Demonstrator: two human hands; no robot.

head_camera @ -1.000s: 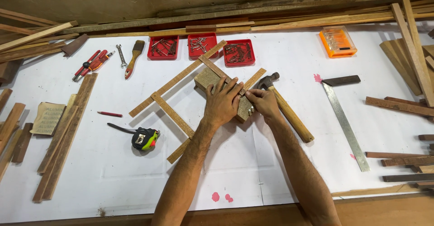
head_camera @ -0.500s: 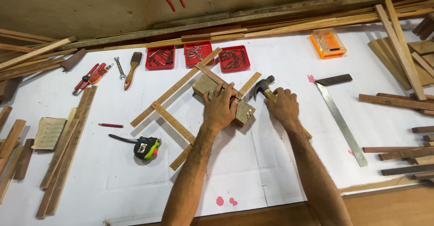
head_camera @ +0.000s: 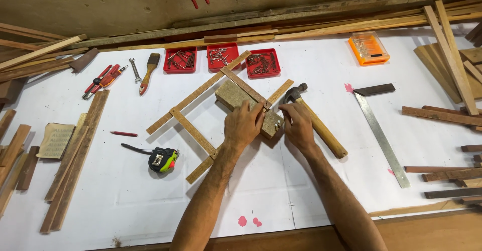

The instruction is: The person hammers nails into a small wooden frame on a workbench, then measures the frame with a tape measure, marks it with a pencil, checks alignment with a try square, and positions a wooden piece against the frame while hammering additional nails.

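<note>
A frame of thin wooden slats [head_camera: 193, 98] lies on the white table, one corner resting on a rough wooden block [head_camera: 228, 94]. My left hand [head_camera: 243, 125] presses down on the slat where it crosses the block, fingers curled over it. My right hand [head_camera: 297, 126] is at the block's right end, its bent fingertips touching the slat corner; whether they pinch something small is hidden. A wooden-handled claw hammer [head_camera: 321, 128] lies flat just right of that hand, its head near my knuckles.
Three red trays of nails [head_camera: 220, 56] stand behind the frame. A tape measure [head_camera: 161, 159] and a red pencil [head_camera: 123, 134] lie to the left, a steel square [head_camera: 381, 138] to the right. An orange case [head_camera: 368, 48] and wood offcuts line the edges.
My right hand has slid off the hammer's head to the end of the block. The left hand stays pressed on the slat.
</note>
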